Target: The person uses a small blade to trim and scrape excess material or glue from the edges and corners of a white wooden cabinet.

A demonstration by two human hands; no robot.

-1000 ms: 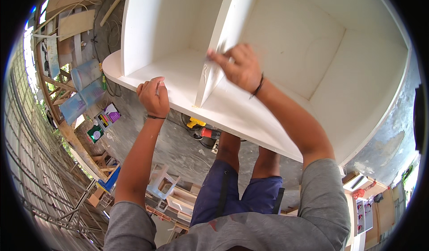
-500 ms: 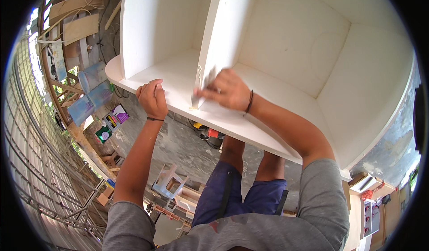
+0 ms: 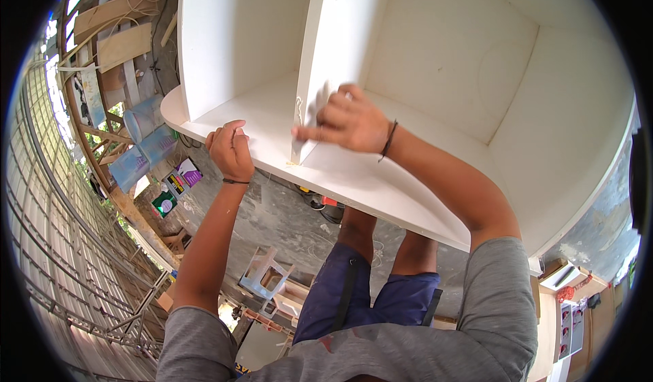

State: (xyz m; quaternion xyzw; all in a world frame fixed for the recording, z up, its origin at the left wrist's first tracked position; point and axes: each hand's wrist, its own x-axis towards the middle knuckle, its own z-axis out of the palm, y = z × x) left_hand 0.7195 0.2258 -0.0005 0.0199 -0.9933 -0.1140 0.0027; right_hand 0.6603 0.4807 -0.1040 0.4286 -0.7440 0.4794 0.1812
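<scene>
My right hand (image 3: 350, 123) is at the front edge of the upright white divider (image 3: 309, 62) in a white cabinet. Its index finger stretches to that edge, just below an uneven pale bead of filler (image 3: 298, 103); the other fingers are loosely bent. A grey blur beside them could be shadow, and I make out no tool in the hand. More filler sits at the divider's foot. My left hand (image 3: 231, 152), fingers curled in with nothing visible in them, rests by the front rim of the cabinet's lower white panel (image 3: 272, 154).
A red and black power tool (image 3: 329, 202) lies on the grey floor below the panel. Purple-and-black and green packages (image 3: 183, 176) are at the left, near blue containers (image 3: 151, 144). Wood offcuts (image 3: 126, 42) lie farther off. A small stool-like frame (image 3: 266, 273) stands beside my legs.
My right hand has moved slightly up along the divider's edge, away from its foot. The left hand stays almost in place. The view has shifted a little.
</scene>
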